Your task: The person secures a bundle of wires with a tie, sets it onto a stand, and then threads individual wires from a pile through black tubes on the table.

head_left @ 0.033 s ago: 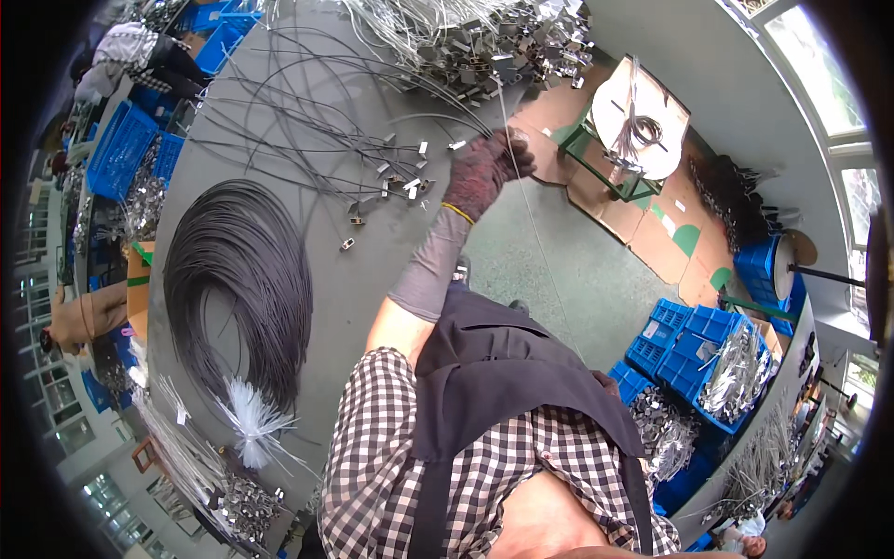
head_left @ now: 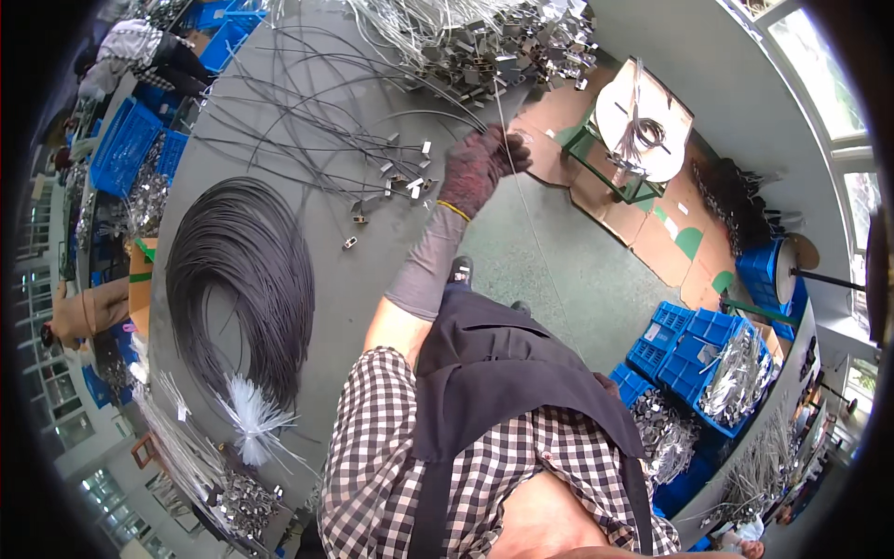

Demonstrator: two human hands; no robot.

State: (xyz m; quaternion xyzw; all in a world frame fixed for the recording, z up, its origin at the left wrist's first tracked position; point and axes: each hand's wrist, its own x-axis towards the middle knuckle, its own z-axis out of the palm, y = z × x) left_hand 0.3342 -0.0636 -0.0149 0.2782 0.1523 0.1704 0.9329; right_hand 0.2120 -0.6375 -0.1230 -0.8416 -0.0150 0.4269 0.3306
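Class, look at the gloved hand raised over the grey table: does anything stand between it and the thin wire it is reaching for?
Nothing visible does. The gloved hand is already closed around the thin wire, which runs on past it.

lots you just can't make out here

gloved hand (head_left: 480, 168) covers whatever it's pinching, and which hand it is isn't clear. the other hand is out of view. metal clips (head_left: 386, 182) too tiny to read; blue bins (head_left: 121, 149) blur at the rim.
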